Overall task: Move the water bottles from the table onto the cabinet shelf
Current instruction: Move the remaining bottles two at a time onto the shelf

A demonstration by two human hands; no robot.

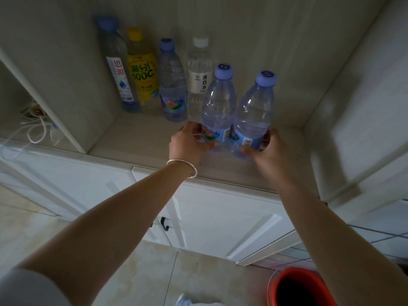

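Note:
Two clear water bottles with blue caps stand side by side near the front of the cabinet shelf (136, 140). My left hand (189, 144) grips the lower part of the left bottle (218, 107). My right hand (268, 149) grips the lower part of the right bottle (254, 113). Whether their bases touch the shelf I cannot tell. Behind them, in a row at the back: a tall blue-capped bottle (117, 69), a yellow drink bottle (141, 69), a blue-capped water bottle (172, 85) and a white-capped clear bottle (198, 74).
A divider panel (57, 102) bounds the shelf on the left, with white cords (33, 129) in the compartment beyond it. The cabinet's right wall (344, 96) stands close to my right hand. White doors (220, 217) lie below the shelf. A red bucket (298, 288) sits on the floor.

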